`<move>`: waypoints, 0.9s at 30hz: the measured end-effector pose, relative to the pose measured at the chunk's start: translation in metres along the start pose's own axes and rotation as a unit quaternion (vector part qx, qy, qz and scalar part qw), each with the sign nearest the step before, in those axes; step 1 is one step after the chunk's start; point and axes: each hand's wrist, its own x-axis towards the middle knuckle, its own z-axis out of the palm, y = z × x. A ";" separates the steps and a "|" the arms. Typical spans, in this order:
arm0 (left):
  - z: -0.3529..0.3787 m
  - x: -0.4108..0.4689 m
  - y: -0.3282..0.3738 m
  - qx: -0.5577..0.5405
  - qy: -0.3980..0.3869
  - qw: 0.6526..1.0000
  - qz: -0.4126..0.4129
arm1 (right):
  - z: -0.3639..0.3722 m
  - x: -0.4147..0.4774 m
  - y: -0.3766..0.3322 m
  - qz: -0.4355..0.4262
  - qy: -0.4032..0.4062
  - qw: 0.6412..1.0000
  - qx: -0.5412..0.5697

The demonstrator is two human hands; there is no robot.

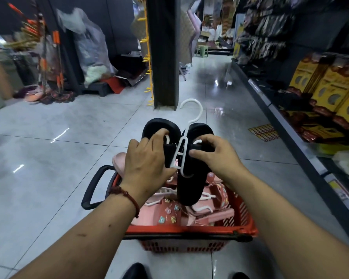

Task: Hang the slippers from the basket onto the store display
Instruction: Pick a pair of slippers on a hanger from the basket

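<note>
1. Scene. On the grey tiled floor (58, 158) a dark square pillar (163, 57) stands ahead. A yellow hook strip (148, 57) runs down its left edge, and I judge this to be the display target. The red plastic basket (189, 228) sits directly below me, its black handle (91, 190) folded out to the left. Pink slippers (169, 214) lie inside it on their own hangers.

2. Workpiece. The pair of black foam slippers (189, 188) is raised above the basket, clipped to a white plastic hanger (181, 152). The hanger's hook points up and away from me, toward the pillar. The lower end of the pair hangs just over the pink stock; I cannot tell whether it touches.

3. Grip state. My left hand (145, 162) is curled over the left slipper, with the fingertips tucked into the strap opening. My right hand (216, 156) wraps the right slipper's strap, thumb underneath, pinching it. Neither hand grips the hanger's hook.

4. Procedure for the step in hand (lift clear and carry).
- Raise the pair straight up so that nothing snags the hangers below.
- Keep both slippers pressed toward the hanger's centre bar; a slipper pulled outward could slip off its clip.
- Keep the hook uppermost and facing the strip.
- Approach a vacant yellow prong from the front, then lower the hook over it before loosening either hand.
</note>
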 end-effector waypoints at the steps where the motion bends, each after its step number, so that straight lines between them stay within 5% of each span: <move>1: -0.004 0.000 0.001 0.004 -0.007 1.000 -0.009 | -0.002 -0.004 -0.004 0.004 -0.012 1.000 0.019; 5: -0.032 0.003 0.012 -0.027 -0.091 0.993 -0.077 | -0.009 -0.019 -0.019 0.003 -0.031 0.999 0.026; 11: -0.084 0.036 0.012 -0.266 -0.174 0.931 -0.182 | -0.045 -0.038 -0.052 -0.009 -0.035 0.999 0.033; 21: -0.196 0.097 0.089 -0.405 -0.141 0.892 -0.144 | -0.162 -0.097 -0.128 -0.036 -0.043 0.997 0.053; 27: -0.238 0.128 0.151 -0.384 -0.121 0.912 -0.075 | -0.252 -0.145 -0.160 -0.037 -0.036 0.994 0.091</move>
